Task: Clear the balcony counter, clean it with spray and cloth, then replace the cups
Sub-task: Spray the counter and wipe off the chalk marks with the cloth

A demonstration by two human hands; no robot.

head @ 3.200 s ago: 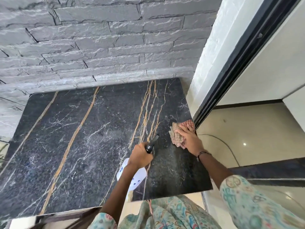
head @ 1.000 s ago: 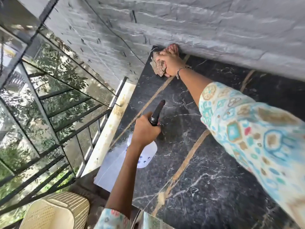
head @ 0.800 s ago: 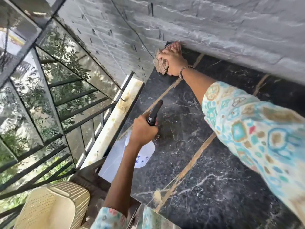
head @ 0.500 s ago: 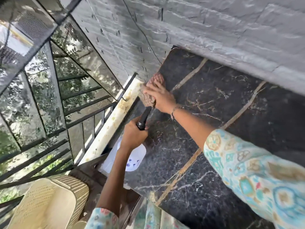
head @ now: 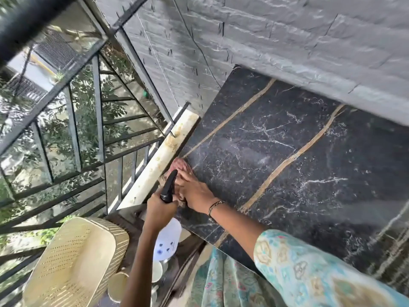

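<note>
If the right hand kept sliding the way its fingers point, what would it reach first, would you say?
Probably the counter's left edge, then the pale ledge beside the railing. The right hand presses the cloth there already; depth is unclear.

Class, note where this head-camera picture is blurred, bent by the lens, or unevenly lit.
Head view: the sleeve at bottom right is motion-blurred; the railing and brick wall bow from wide-angle distortion; daylight brightens the chair, while the counter stays dark with soft sheen.

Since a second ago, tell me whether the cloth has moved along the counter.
Yes. The cloth under the right hand slid from the counter's back corner at the stone wall toward its front edge.
</note>
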